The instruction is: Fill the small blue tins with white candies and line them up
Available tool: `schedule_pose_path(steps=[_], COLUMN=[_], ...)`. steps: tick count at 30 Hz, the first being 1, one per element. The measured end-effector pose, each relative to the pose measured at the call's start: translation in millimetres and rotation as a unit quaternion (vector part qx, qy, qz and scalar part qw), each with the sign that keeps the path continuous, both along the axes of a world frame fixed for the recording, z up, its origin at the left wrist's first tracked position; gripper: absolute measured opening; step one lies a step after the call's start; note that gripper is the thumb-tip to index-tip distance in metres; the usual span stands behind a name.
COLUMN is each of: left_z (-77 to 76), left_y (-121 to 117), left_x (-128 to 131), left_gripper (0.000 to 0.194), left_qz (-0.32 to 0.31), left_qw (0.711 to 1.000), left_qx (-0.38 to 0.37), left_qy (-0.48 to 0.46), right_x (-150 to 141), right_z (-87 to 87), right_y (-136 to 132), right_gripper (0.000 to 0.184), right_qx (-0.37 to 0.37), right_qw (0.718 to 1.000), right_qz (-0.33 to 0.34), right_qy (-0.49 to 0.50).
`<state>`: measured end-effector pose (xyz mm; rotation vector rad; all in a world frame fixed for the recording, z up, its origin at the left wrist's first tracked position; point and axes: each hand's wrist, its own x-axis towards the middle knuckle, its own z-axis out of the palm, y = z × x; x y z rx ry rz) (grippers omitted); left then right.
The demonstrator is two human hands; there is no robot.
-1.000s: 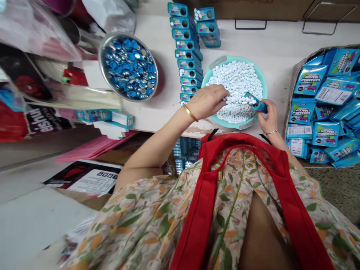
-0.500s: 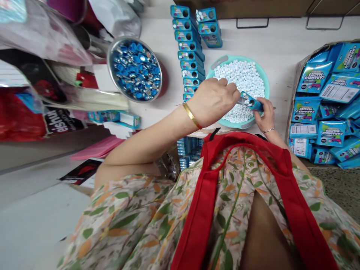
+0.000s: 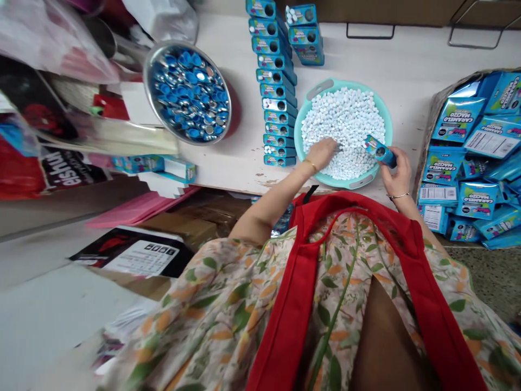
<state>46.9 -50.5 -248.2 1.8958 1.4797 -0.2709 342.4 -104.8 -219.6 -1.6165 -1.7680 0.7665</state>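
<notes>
Head view: the right hand (image 3: 398, 175) grips a small blue box (image 3: 381, 151) over the right side of the teal basin (image 3: 388, 120); the left hand (image 3: 323, 153) dips into white candies (image 3: 345, 117), grip hidden. Farther left, upright cartons (image 3: 280, 90) line up, then a steel bowl (image 3: 147, 81) of blue caps (image 3: 191, 95).

Clutter down the left, wire along the far side.
At far left, a filmy bag (image 3: 61, 46) beside a white bag (image 3: 163, 19); nearer, a red bag (image 3: 18, 171), then pink sheets (image 3: 136, 210) and a black-and-white packet (image 3: 140, 254). Across the far side, a brown panel (image 3: 378, 10) and two wire loops (image 3: 370, 37); near right, speckled floor (image 3: 484, 277).
</notes>
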Motion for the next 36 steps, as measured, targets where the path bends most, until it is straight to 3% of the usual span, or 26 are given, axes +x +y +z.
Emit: schedule_pose_path(steps=[2, 4, 8, 11, 16, 26, 29, 36], left_z=[-15.1, -24.2, -18.8, 9.6, 78.9, 188.3, 211.7, 239.3], left_y=[0.5, 0.4, -4.9, -8.8, -6.2, 7.7, 7.9, 4.0], left_x=[27.4, 36.6, 6.4, -27.6, -53.1, -14.7, -5.1, -0.8], left_gripper=[0.042, 0.044, 0.040, 0.038, 0.034, 0.029, 0.032, 0.036], left_qz=[0.010, 0.022, 0.026, 0.005, -0.060, -0.179, -0.199, -0.190], left_qw=[0.999, 0.996, 0.989, 0.983, 0.971, 0.971, 0.967, 0.968], left_qx=[0.006, 0.010, 0.012, 0.048, 0.129, 0.158, 0.156, 0.163], left_qy=[-0.044, -0.084, -0.145, -0.178, -0.192, -0.011, 0.016, 0.000], right_x=[2.7, 5.9, 12.1, 13.4, 4.8, -27.9, -34.0, -41.7], right_z=[2.9, 3.5, -0.6, -4.7, -6.8, -15.8, -21.2, -29.5], right_y=[-1.1, -2.6, -6.4, -8.0, -5.8, -1.1, -2.4, -6.5], right_gripper=[0.050, 0.052, 0.052, 0.049, 0.047, 0.047, 0.047, 0.042], right_qx=[-0.011, -0.020, -0.011, 0.003, 0.009, 0.016, 0.013, 0.035], right_qw=[1.000, 0.999, 0.998, 0.998, 1.000, 0.998, 0.997, 0.996], right_qz=[-0.023, -0.047, -0.067, -0.060, -0.003, 0.068, 0.077, 0.067], right_qy=[-0.001, 0.003, 0.011, 0.003, -0.021, -0.004, 0.006, 0.050])
